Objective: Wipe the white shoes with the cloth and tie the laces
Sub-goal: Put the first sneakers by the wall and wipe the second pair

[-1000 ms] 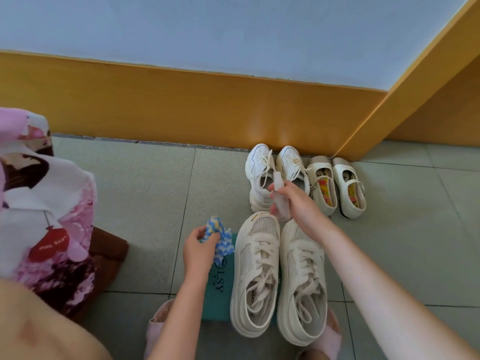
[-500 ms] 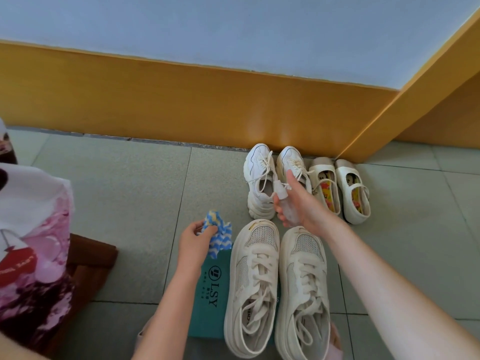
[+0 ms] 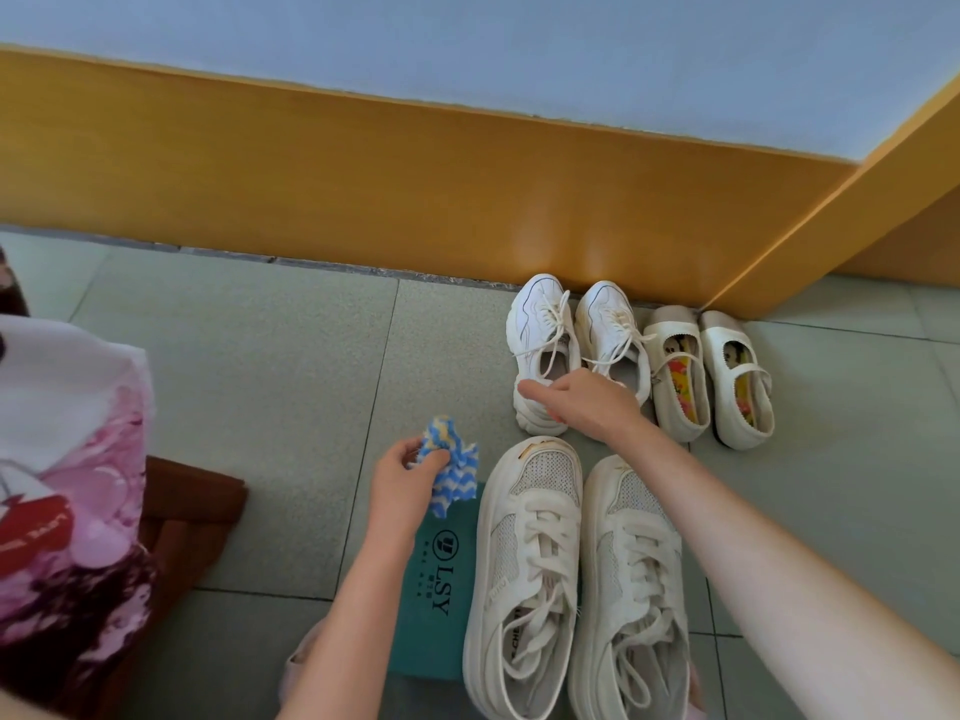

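Pinches striped cloth (image 3: 451, 472) in left hand (image 3: 402, 480); reaches right hand (image 3: 587, 402), grip unclear, over white sneakers (image 3: 543, 324). Best: grasp one heel firmly.

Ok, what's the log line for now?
left hand holds cloth | right hand over back white sneakers | laces loose

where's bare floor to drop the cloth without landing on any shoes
Widest free patch: the grey tiles bordered by the baseboard, the white sneakers and the left hand. More bare tile lies right of the strap shoes. Crowded: between those and the beige sneakers, under the right hand.
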